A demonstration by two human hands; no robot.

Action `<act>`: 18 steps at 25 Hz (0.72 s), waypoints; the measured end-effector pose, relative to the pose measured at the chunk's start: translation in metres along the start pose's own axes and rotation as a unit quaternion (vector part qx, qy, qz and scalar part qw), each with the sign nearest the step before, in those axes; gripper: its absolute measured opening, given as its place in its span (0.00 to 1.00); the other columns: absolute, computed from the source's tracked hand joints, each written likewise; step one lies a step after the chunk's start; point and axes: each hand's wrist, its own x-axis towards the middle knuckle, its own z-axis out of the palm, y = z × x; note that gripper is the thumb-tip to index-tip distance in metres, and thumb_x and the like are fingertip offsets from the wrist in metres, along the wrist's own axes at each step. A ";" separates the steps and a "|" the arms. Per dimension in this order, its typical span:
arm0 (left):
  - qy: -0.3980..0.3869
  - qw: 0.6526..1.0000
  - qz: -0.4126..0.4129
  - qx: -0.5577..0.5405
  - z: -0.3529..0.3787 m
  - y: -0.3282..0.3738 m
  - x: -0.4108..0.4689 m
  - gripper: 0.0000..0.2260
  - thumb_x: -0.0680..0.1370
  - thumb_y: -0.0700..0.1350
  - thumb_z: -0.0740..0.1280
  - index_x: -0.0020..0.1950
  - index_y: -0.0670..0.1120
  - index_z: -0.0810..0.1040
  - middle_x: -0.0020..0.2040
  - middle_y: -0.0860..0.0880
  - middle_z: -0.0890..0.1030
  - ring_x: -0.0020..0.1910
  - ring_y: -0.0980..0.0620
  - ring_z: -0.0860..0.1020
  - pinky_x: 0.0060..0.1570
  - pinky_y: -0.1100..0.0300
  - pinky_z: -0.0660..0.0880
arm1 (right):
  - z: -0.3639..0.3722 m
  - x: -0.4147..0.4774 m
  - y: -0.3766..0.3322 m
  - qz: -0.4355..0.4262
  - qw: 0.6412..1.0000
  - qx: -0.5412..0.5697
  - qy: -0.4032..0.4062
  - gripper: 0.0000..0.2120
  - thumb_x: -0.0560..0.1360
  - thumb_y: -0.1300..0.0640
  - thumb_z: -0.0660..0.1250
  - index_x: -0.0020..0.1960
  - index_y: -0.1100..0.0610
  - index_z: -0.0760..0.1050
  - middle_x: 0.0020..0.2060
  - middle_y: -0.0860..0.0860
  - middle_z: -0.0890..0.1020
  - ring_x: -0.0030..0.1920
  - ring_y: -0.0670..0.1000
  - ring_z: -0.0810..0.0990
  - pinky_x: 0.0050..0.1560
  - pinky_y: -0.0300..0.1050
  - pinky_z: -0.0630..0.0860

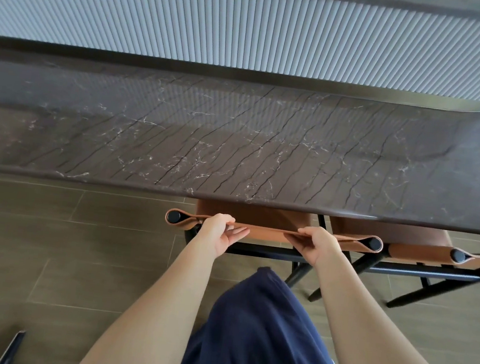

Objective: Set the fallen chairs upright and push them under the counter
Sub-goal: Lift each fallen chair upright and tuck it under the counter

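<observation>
Counter (236,151) – its dark, veined near edge runs straight across. The chair (269,232) stands upright, its tan seat partly under that edge and its backrest just clear on the near side. A second chair (422,253) stands just beside it on the right, with a narrow gap between their black posts. Open floor (62,236) lies to the left. Two black legs (12,346) show at the lower left, possibly another chair's; too little is visible to say.

Left hand (217,233) and right hand (318,244) – both grip the top of the leather backrest, fingers curled around it, set well apart.
</observation>
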 end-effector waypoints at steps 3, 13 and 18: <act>0.020 1.000 0.010 0.019 -0.001 0.001 -0.005 0.06 0.78 0.32 0.63 0.53 0.39 0.72 0.60 0.35 0.73 0.45 0.40 0.79 0.48 0.47 0.80 | -0.005 -0.004 -0.002 0.024 0.998 -0.053 0.003 0.12 0.77 0.66 0.66 0.60 0.66 0.72 0.50 0.63 0.80 0.45 0.61 0.83 0.37 0.51 0.80; 0.005 0.988 0.127 -0.087 -0.007 -0.034 -0.050 0.14 0.79 0.43 0.66 0.63 0.40 0.71 0.62 0.37 0.75 0.58 0.39 0.78 0.49 0.48 0.79 | -0.037 -0.035 -0.005 0.037 0.983 -0.158 -0.082 0.19 0.82 0.48 0.56 0.65 0.60 0.71 0.49 0.57 0.85 0.49 0.55 0.83 0.48 0.53 0.79; 0.000 0.974 0.208 -0.089 -0.020 -0.070 -0.088 0.15 0.81 0.43 0.62 0.67 0.39 0.71 0.60 0.40 0.79 0.57 0.42 0.80 0.54 0.48 0.79 | -0.050 -0.066 -0.006 -0.002 0.961 -0.225 -0.163 0.16 0.83 0.51 0.55 0.61 0.58 0.76 0.49 0.55 0.85 0.52 0.54 0.83 0.54 0.51 0.78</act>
